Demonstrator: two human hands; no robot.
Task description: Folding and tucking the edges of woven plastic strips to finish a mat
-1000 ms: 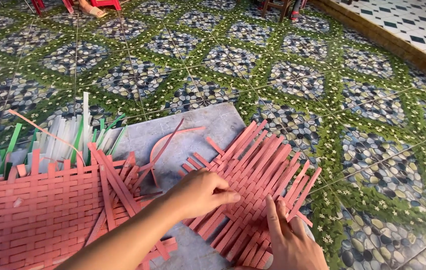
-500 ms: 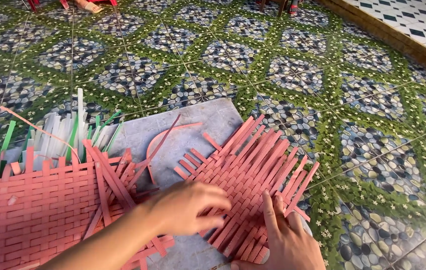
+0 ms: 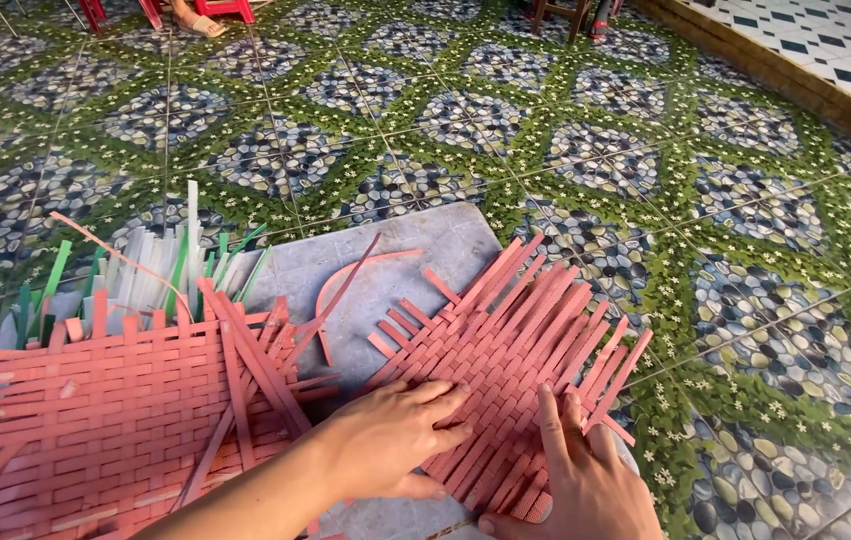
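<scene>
Landmark: grey slab (image 3: 400, 265), lying flat on the patterned tile floor (image 3: 645, 130).

Left of slab: one bundle of green and white strips (image 3: 160, 270), ends pointing away from the person.

Overlapping slab's left edge: one large pink woven mat (image 3: 95, 420), flat, loose strip ends fanning toward the slab.

On slab, centre to right: one small pink woven panel (image 3: 515, 350), flat, long axis running diagonally from the slab's near side up to its far right; free strip ends splay toward the far right. Close plain weave of flat plastic strips. One loose curved pink strip (image 3: 360, 275) lies just beyond it.

Left hand (image 3: 395, 435): fingers spread and released, pressed flat on the panel's near left edge.

Right hand (image 3: 580, 480): fingers extended, unclenched, resting on the panel's near end.
</scene>
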